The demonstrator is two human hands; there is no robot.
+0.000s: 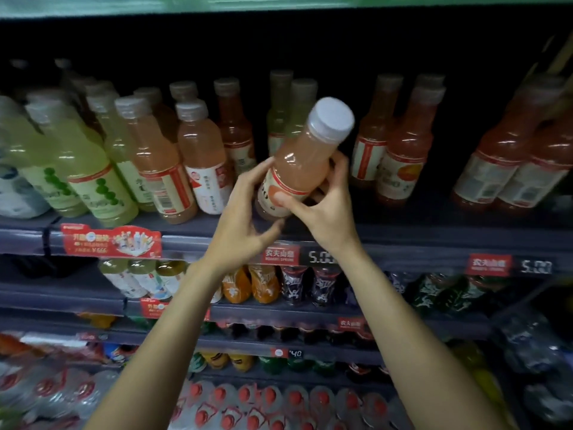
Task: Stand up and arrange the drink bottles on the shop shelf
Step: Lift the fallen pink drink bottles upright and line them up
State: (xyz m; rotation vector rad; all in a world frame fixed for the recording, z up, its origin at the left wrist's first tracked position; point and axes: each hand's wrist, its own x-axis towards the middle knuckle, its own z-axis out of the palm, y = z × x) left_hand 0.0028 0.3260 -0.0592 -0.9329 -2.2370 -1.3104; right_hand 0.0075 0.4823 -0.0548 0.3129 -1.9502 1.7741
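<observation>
Two forearms reach up; the right hand (322, 209) grips the peach bottle (302, 159), the left hand (242, 209) cups its label loosely. Cap tilted up-right, base just over the shelf edge (403, 234), gap between neighbouring red bottles (400, 156) behind.

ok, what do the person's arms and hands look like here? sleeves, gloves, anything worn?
Both forearms are bare up to the frame's bottom edge, with no sleeves in view. The left hand and right hand are gloveless, with no visible rings, watch or wristband. Nails look short and unpainted.
</observation>
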